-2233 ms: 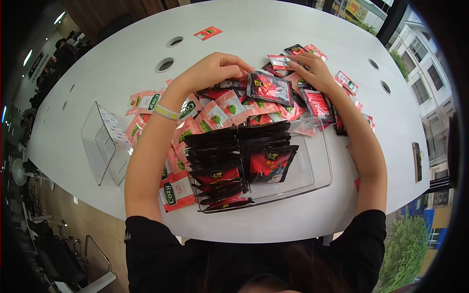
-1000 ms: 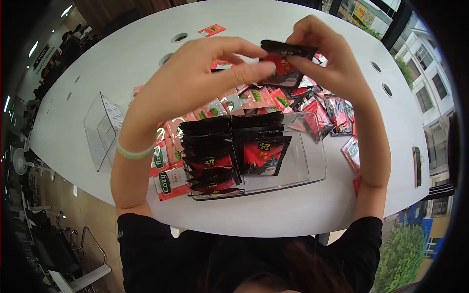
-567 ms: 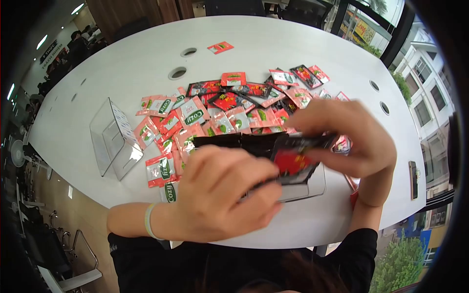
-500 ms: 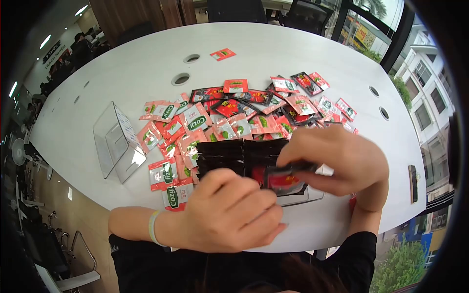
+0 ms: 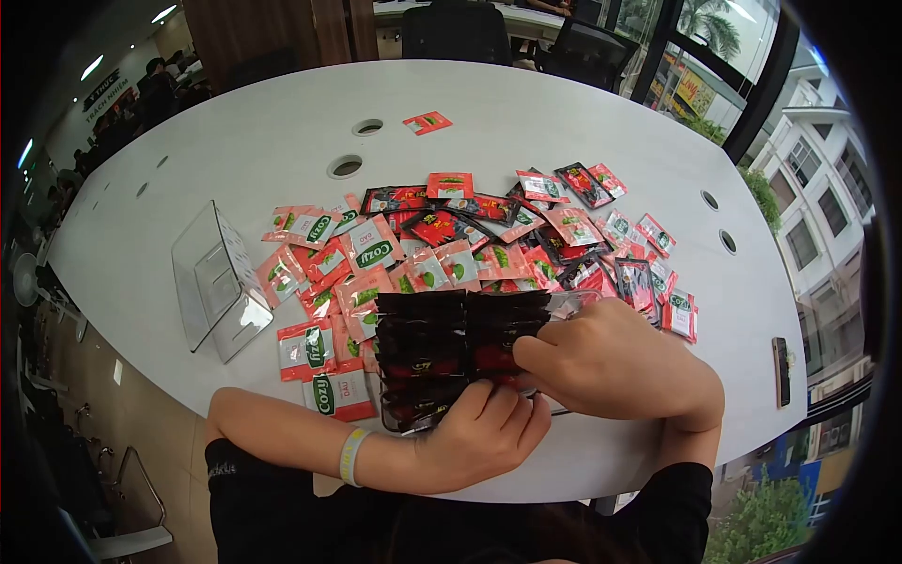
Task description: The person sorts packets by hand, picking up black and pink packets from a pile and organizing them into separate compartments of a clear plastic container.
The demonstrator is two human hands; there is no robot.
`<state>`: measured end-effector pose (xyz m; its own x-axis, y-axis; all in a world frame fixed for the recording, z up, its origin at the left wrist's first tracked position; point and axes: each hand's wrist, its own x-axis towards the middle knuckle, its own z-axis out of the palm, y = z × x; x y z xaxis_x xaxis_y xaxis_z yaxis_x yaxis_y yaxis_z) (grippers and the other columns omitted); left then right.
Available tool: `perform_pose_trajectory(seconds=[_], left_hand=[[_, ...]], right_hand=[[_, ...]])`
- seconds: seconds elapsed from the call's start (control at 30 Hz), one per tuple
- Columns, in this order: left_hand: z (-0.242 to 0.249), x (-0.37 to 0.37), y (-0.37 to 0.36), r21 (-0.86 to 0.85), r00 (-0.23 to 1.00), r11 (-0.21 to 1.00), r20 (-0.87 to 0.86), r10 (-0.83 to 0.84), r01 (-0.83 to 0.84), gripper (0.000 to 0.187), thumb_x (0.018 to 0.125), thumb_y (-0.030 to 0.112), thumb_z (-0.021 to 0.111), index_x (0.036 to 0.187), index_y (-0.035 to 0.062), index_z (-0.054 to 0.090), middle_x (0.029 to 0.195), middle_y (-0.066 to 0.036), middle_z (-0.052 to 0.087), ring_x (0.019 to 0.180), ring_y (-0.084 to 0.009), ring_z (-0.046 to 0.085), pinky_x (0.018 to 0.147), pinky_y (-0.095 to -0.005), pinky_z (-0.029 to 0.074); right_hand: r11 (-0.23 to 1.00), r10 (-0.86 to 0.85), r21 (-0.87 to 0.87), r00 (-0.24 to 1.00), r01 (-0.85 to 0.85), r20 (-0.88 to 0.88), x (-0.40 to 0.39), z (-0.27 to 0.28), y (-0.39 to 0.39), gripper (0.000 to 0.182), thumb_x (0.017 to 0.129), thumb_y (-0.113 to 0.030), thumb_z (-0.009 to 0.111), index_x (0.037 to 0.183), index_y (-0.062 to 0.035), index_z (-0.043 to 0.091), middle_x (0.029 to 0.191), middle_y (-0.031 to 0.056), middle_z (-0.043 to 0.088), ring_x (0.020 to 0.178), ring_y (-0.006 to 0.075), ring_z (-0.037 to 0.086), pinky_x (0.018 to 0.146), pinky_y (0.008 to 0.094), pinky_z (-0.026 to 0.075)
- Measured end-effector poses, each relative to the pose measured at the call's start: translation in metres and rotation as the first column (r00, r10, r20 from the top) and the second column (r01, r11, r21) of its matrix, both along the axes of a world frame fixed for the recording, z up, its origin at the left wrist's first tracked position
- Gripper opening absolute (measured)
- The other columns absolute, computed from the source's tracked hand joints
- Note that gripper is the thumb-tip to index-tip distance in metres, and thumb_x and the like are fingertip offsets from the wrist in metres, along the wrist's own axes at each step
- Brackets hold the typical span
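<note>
A clear plastic box (image 5: 562, 410) stands at the near side of the table, packed with black sachets (image 5: 423, 343) on edge in two columns. My right hand (image 5: 625, 362) reaches over the box's right side, its fingers closed on a black sachet at the right column, mostly hidden behind them. At the box's front edge, my left hand (image 5: 479, 440) rests with curled fingers against the front sachets. What its fingertips grip, if anything, is hidden. Pink Cozy sachets (image 5: 374, 242) and black-and-red sachets (image 5: 442, 228) lie heaped behind the box.
A second clear plastic box (image 5: 218, 282) lies tipped on the left of the white table (image 5: 254, 141). One pink sachet (image 5: 427, 123) lies far back near two round cable holes. A dark, narrow object (image 5: 782, 371) is by the right edge. Chairs stand beyond the table.
My right hand has lowered the black-and-red sachet into the right column of the box. My left hand has moved slightly right and down, uncovering more of the packed sachets. The view has shifted slightly.
</note>
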<state>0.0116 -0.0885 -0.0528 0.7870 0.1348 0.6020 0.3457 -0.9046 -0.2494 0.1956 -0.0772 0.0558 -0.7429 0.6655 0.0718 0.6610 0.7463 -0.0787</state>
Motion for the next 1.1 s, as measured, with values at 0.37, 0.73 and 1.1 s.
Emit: perform_pose_trajectory(seconds=[0.37,0.73,1.1], left_hand=[[0.001,0.0,0.0,0.133,0.995,0.99,-0.08,0.061,-0.05,0.022,0.074,0.013,0.059,0.094,0.0067,0.065,0.068,-0.001,0.056,0.068,-0.0156,0.057,0.071,-0.0277,0.045],[-0.001,-0.001,-0.014,0.143,0.992,0.989,-0.117,0.053,-0.036,0.034,0.083,0.022,0.05,0.111,0.0059,0.06,0.09,-0.007,0.063,0.091,-0.0197,0.062,0.108,-0.039,0.033],[0.012,-0.001,-0.011,0.231,0.989,0.972,-0.128,0.072,-0.041,0.038,0.083,0.021,0.056,0.12,0.0133,0.061,0.098,-0.004,0.062,0.088,-0.0155,0.061,0.08,-0.0313,0.041]], right_hand=[[0.969,-0.005,0.245,0.991,-0.029,0.135,-0.009,-0.023,0.003,0.014,0.06,-0.009,0.067,0.065,-0.0061,0.053,0.05,0.005,0.055,0.045,0.0179,0.058,0.039,0.0289,0.039],[0.926,-0.052,0.377,0.995,0.016,0.087,-0.015,-0.029,-0.007,0.016,0.063,-0.011,0.064,0.062,-0.0088,0.048,0.051,0.0018,0.051,0.044,0.0125,0.055,0.035,0.0265,0.033],[0.912,-0.023,0.41,0.998,0.0,0.052,-0.011,-0.03,0.005,0.018,0.063,-0.013,0.065,0.063,-0.0086,0.048,0.052,0.0015,0.049,0.045,0.0132,0.055,0.037,0.0266,0.036]])
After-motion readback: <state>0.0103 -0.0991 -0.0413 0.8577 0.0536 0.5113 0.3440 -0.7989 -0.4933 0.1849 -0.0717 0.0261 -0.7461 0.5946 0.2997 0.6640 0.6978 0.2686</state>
